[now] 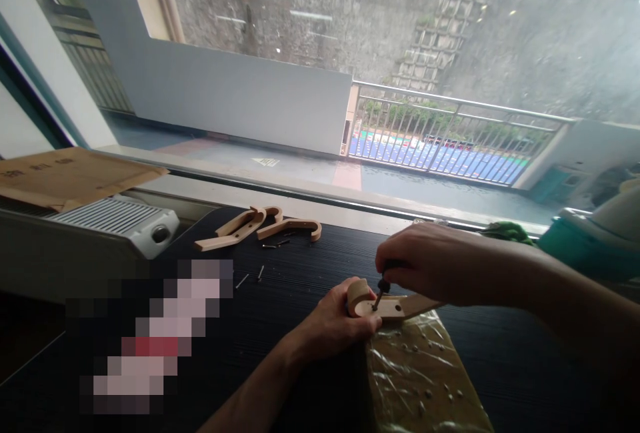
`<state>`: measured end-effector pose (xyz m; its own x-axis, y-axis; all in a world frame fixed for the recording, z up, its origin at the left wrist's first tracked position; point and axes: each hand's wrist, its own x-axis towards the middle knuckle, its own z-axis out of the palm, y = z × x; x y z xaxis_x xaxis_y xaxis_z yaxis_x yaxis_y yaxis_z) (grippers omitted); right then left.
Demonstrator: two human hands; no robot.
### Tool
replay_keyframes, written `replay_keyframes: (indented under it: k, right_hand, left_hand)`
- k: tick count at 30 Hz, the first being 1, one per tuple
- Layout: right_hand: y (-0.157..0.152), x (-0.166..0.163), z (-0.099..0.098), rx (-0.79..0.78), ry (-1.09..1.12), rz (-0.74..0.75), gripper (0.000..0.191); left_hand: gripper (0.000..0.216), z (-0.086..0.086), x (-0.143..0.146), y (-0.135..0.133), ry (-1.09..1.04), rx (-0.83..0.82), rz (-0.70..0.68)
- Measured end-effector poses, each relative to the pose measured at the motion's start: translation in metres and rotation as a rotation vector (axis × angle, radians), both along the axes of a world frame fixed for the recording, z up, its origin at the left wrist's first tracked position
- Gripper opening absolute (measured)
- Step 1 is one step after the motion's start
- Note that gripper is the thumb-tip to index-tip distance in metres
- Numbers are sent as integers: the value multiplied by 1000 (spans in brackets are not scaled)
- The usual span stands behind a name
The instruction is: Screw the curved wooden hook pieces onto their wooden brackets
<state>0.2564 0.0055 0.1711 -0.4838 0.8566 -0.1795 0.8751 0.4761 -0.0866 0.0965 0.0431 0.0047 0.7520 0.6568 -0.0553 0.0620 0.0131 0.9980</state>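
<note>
My left hand (pixel 336 316) is closed around the curled end of a pale wooden hook (pixel 390 307), which rests on the far end of a block wrapped in clear plastic (pixel 425 373). A dark hole shows in the hook's flat part. Above it, my right hand (pixel 425 263) grips the dark handle of a screwdriver (pixel 381 291). The screwdriver's shaft points down at the hook near the curl; whether a screw sits under its tip I cannot make out. Farther back lie more wooden hooks (pixel 293 225) and several loose screws (pixel 261 273).
The black tabletop (pixel 295 266) reaches to a window sill. On the left, a brown envelope (pixel 75 176) lies over a white ridged device (pixel 120 216). A teal container (pixel 580 239) stands at the right beside something green (pixel 507 231). A blurred patch covers the lower left.
</note>
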Motion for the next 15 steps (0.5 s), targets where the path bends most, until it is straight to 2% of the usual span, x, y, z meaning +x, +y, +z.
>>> replay_keyframes:
  k: [4,7,11,15]
  right_hand:
    - [2,1,-14,81,-16,-148,30]
    - [3,-1,-17,114,-61,-217,40]
    - [-1,2,-4,44,-10,-201,31]
    - [-4,8,8,-37,95,-118,22]
  left_hand:
    - [27,-2,0,1,10,18,4]
    - [27,-2,0,0,3,17,9]
    - [26,0,-1,0,2,35,5]
    - [26,1,-1,0,17,45,9]
